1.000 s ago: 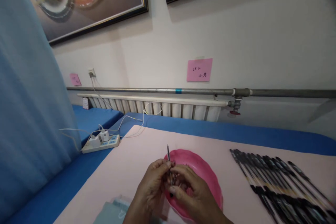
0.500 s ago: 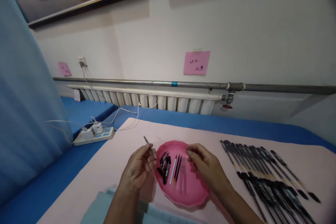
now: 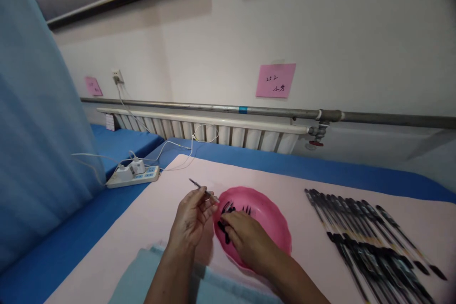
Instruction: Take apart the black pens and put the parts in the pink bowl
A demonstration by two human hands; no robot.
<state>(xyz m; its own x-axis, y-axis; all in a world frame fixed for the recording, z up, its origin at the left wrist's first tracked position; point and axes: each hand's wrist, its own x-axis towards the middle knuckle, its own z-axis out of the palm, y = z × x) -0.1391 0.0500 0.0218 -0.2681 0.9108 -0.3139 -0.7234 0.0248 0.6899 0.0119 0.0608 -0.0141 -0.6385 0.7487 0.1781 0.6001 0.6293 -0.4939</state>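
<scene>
My left hand point(image 3: 192, 216) pinches a thin pen point(image 3: 201, 187) with a dark tip, tilted over the left rim of a pink scalloped plate point(image 3: 280, 218). My right hand point(image 3: 249, 240) reaches into that plate with its fingers drawn together over a small heap of black pen caps point(image 3: 228, 207). Whatever lies between those fingertips is hidden. Beyond the knuckles, the dark tips of several pen refills point(image 3: 246, 210) show; my right hand covers the rest of them.
Two rows of black pens point(image 3: 352, 213) lie to the right on the pink sheet point(image 3: 171, 190). A power strip point(image 3: 133, 178) with plugs and white cables is at the left. Folded light-blue cloth point(image 3: 142, 266) lies near me. A radiator point(image 3: 228, 135) runs along the wall.
My right hand has moved left from the plate's right side to the black caps. The pen in my left hand has tipped to a flatter angle. The view has shifted slightly.
</scene>
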